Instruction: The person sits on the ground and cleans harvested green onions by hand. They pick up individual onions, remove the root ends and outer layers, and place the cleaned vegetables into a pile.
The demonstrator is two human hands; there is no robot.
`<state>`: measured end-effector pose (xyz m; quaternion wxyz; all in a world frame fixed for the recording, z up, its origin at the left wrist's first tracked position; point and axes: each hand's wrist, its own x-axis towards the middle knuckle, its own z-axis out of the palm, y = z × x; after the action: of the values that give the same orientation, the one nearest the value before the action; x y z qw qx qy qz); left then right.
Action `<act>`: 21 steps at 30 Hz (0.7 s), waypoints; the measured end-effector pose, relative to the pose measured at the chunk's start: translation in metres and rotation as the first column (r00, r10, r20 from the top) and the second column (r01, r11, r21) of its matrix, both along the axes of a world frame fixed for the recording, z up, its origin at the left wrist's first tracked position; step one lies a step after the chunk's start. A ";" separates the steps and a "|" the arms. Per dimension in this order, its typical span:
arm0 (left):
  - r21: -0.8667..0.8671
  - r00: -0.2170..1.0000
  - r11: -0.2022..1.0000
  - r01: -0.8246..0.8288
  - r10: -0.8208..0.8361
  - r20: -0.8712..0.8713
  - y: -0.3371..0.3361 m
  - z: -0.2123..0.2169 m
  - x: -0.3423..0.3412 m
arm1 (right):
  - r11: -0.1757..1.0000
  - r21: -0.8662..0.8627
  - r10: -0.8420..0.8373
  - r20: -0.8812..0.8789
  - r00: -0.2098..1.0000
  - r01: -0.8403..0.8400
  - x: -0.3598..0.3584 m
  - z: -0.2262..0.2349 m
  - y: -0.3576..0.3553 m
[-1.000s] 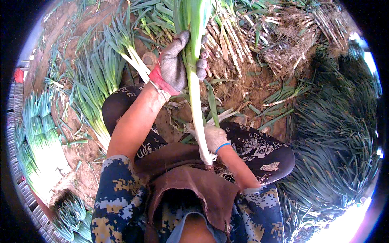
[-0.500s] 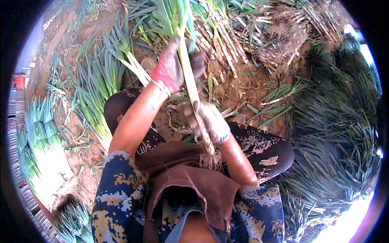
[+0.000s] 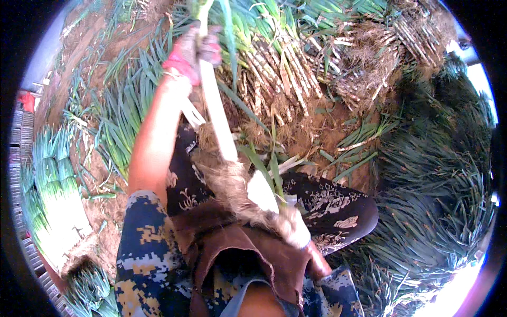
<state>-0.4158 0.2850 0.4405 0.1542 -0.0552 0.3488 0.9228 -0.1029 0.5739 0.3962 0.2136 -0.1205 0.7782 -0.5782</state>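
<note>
Leek [image 3: 217,119] is the long white stalk running down the middle of the view, its green top high near the upper edge and its pale hairy roots [image 3: 232,190] low over the person's lap. Far to the left lies a neat stack of cleaned leeks [image 3: 50,195] with white shafts side by side on the soil, and next to it a loose row of green-topped leeks [image 3: 124,113] spreads over the brown earth. The left hand [image 3: 191,50], in a grey glove with a red cuff, is raised on an outstretched bare forearm, its fingers closed around the upper part of the stalk. Lower and further right, the right hand [image 3: 293,227] sits at the root end, just above the brown apron [image 3: 248,253] (it is blurred, so whether its fingers grip the stalk or merely brush the roots cannot be told). Behind the stalk a heap of uncleaned leeks [image 3: 327,58], muddy and tangled with roots, fills the upper middle. On the far right a thick mass of dark green leaves [image 3: 438,179] covers the ground beside the patterned trouser leg [image 3: 338,208]
</note>
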 end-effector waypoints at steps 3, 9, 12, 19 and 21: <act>-0.025 0.992 0.997 -0.074 0.071 -0.100 -0.047 0.021 -0.030 | 0.985 0.008 -0.168 0.218 0.961 0.170 0.009 -0.007 0.004; -0.243 0.858 0.831 -0.501 0.513 -0.016 -0.106 -0.016 -0.052 | 0.675 0.738 0.085 -0.071 0.994 -0.005 -0.082 -0.088 0.000; -0.482 0.890 0.835 -0.267 0.406 0.210 -0.149 -0.117 -0.031 | 0.750 0.577 -0.190 -0.280 0.941 0.323 -0.148 -0.136 0.004; -0.537 0.677 0.837 -0.106 0.456 0.578 -0.210 -0.231 -0.006 | 0.528 0.536 -0.458 -0.475 0.752 0.660 -0.293 -0.211 0.029; -0.461 0.845 0.869 -0.177 0.374 0.382 -0.202 -0.202 -0.016 | 0.454 0.633 -0.401 -0.483 0.778 0.627 -0.319 -0.238 0.047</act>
<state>-0.4313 0.0830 0.2384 0.0799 -0.3532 0.4754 0.8018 -0.4219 0.6213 0.1582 -0.0489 0.1498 0.9657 -0.2062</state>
